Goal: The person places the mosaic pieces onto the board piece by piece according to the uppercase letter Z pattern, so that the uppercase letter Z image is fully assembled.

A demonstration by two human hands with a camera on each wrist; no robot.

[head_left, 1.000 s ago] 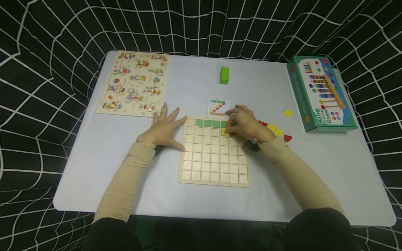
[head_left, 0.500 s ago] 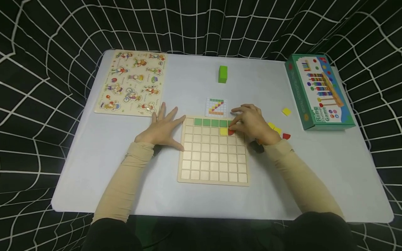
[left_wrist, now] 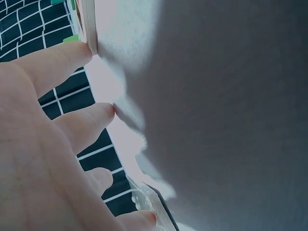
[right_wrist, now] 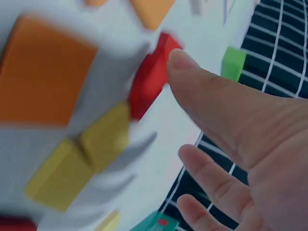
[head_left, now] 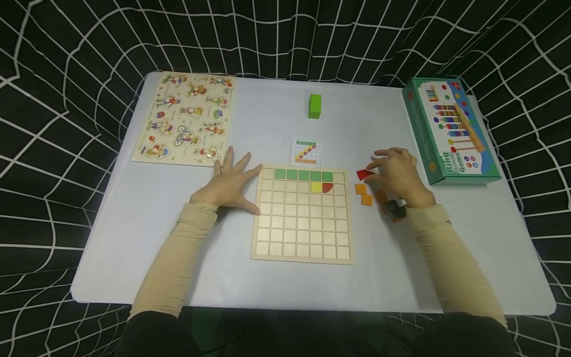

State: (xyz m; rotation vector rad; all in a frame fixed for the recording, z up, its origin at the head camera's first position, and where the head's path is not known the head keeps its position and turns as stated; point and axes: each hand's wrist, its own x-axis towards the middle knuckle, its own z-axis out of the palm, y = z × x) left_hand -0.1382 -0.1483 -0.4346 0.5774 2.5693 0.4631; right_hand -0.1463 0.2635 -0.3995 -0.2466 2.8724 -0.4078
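A pale wooden grid board (head_left: pixel 303 221) lies mid-table. Several green tiles (head_left: pixel 303 175) fill part of its top row. Beneath them sit a yellow tile (head_left: pixel 316 187) and a red quarter-round tile (head_left: pixel 327 188). My left hand (head_left: pixel 227 187) is spread flat beside the board, with thumb and a fingertip at its left edge. My right hand (head_left: pixel 397 176) is over the loose tiles, its thumb at a red piece (right_wrist: pixel 149 79) and a gap showing between thumb and fingers from above. Yellow tiles (right_wrist: pixel 62 173) and orange tiles (head_left: pixel 367 200) lie around it, partly hidden by the hand.
A small pattern card (head_left: pixel 305 153) lies just behind the board, and a green block (head_left: pixel 314 106) stands farther back. A picture peg puzzle (head_left: pixel 185 119) occupies the back left. At the back right is a green game box (head_left: pixel 450 131).
My right hand has let go of the red quarter-round tile on the board and moved right to the loose pieces. The left hand keeps its place.
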